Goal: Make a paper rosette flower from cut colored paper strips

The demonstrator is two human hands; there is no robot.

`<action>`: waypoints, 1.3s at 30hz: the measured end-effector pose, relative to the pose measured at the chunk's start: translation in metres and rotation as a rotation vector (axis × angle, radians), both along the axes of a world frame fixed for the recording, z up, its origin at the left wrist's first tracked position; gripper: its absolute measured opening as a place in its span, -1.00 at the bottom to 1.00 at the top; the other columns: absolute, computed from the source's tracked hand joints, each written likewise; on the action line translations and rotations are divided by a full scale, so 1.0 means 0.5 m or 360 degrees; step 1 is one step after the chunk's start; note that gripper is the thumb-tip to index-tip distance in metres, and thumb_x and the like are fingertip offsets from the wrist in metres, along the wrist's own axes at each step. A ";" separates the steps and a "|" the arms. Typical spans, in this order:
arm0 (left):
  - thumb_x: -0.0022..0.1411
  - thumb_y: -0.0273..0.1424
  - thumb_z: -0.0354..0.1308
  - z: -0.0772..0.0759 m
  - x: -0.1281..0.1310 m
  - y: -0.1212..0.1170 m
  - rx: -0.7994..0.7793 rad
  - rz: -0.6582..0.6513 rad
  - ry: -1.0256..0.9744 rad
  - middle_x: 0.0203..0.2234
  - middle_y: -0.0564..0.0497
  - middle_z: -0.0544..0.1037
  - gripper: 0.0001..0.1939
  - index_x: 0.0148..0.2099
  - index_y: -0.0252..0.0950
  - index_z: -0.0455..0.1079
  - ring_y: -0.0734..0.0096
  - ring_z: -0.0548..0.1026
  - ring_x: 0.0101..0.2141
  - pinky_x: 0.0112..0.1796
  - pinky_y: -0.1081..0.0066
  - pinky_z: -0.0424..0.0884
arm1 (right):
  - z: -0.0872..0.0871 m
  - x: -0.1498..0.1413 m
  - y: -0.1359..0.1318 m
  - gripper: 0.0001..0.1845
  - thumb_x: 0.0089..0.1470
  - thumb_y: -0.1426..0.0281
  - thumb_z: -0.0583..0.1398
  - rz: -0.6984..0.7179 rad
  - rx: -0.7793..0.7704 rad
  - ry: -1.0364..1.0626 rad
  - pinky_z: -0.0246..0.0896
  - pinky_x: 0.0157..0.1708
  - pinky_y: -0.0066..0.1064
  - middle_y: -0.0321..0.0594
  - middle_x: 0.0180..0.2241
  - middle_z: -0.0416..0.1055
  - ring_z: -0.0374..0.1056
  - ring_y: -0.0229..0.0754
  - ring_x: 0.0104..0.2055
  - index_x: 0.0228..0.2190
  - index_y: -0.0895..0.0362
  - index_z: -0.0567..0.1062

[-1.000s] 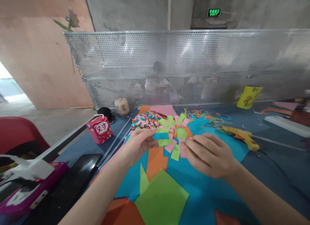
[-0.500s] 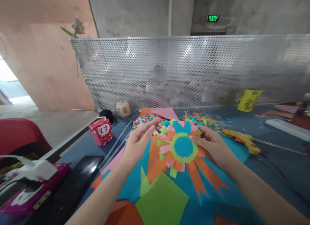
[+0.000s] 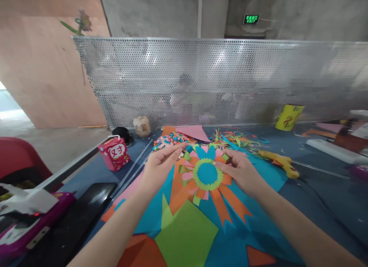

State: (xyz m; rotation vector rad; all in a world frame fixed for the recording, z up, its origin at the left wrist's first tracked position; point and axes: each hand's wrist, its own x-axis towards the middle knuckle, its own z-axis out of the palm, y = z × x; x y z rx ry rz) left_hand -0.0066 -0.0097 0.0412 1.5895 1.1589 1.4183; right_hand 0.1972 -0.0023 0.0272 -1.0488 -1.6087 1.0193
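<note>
A paper rosette (image 3: 207, 173) has a blue centre, a scalloped green ring, looped strips in pink, orange and green, two blue leaf shapes on top and orange tails below. My right hand (image 3: 240, 167) pinches its right edge, thumb on the front and fingers behind. My left hand (image 3: 162, 163) is at the rosette's upper left, fingers stretched out and thumb apart, with nothing visible in it. Whether its fingertips touch the strips is unclear. Beneath lie sheets of coloured paper, among them a green sheet (image 3: 186, 232) and a blue one (image 3: 270, 169).
Paper curls (image 3: 172, 140) and thin offcuts (image 3: 235, 138) lie behind the hands. A yellow glue gun (image 3: 280, 162) rests on the right. To the left are a pink box (image 3: 115, 154), a black phone-like slab (image 3: 86, 209) and a purple power strip (image 3: 54, 217). A perforated metal screen (image 3: 138, 75) stands behind.
The view has swung slightly right. The rosette, still in my right hand, has shifted a little left, and the gap between it and my left fingertips has narrowed.
</note>
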 end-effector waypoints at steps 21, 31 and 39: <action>-0.18 -0.32 0.29 -0.027 0.008 0.021 -0.0446 -0.0103 -0.0481 -0.55 0.06 0.52 -0.64 -0.26 -0.33 0.44 0.58 0.43 -0.53 -0.45 0.55 0.31 | -0.027 -0.008 0.004 -0.71 -0.23 0.25 0.25 0.0196 -0.0166 0.0050 0.08 -0.56 -0.50 -0.37 -0.57 0.30 0.20 -0.35 -0.56 -0.44 0.14 0.34; -0.02 -0.25 0.15 -0.033 -0.004 0.026 0.0132 0.0539 -0.0040 -0.41 -0.02 0.50 -0.77 -0.32 -0.28 0.37 0.36 0.44 -0.33 -0.32 0.43 0.29 | -0.053 -0.003 0.026 -0.70 -0.23 0.24 0.26 0.0096 -0.0302 0.0436 0.20 -0.46 -0.44 -0.37 -0.52 0.33 0.30 -0.28 -0.47 -0.44 0.12 0.32; -0.09 -0.12 0.18 -0.057 0.070 -0.044 0.0723 -0.0362 0.1323 0.00 -0.12 0.35 -0.35 0.08 -0.15 0.18 0.08 0.22 0.04 0.06 0.05 -0.17 | -0.050 -0.012 0.026 -0.67 -0.34 0.30 0.31 -0.0037 -0.0628 0.0662 0.16 -0.62 -0.57 -0.46 -0.62 0.23 0.21 -0.39 -0.58 -0.51 0.11 0.29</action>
